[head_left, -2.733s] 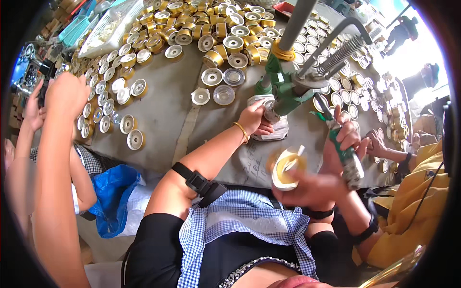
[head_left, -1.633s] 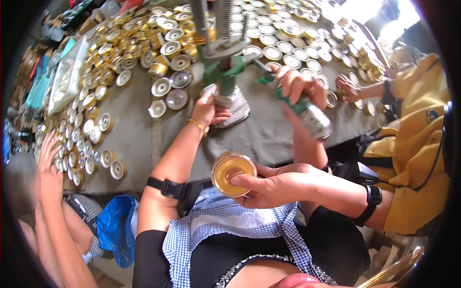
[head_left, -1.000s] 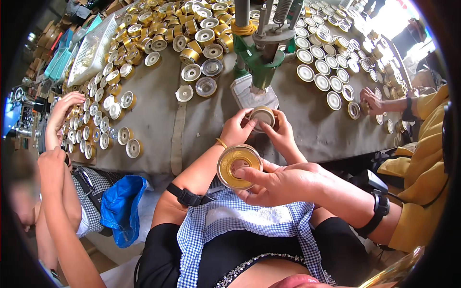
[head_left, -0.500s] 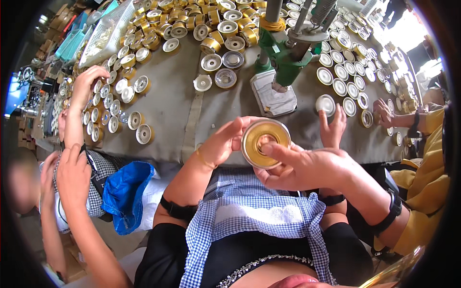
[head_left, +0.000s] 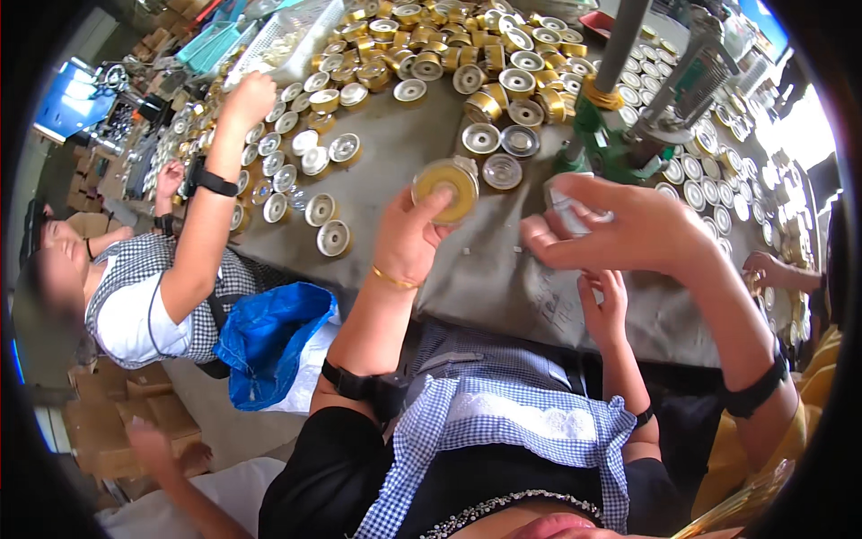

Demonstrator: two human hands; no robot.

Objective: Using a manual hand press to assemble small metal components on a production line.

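Observation:
My left hand, with a thin bracelet at the wrist, grips a round gold disc above the table, thumb pressed on its face. A pale edge shows behind the disc's top. My right hand is raised near the table's front edge, fingers apart, with nothing in it that I can see. Just above it, a blurred co-worker's hand, on an arm from a yellow sleeve, reaches in front of the green press. That hand hides much of the press's base; whether it holds anything is unclear.
Many gold-rimmed round parts pile up at the back of the table. White round parts spread to the right. A white basket stands back left. Another person's hand works there; a blue bag hangs below.
The yellow-sleeved co-worker's hand has let go of the gold disc and moved up toward the press. My left hand now holds the disc alone, further up-left. The whole view has shifted.

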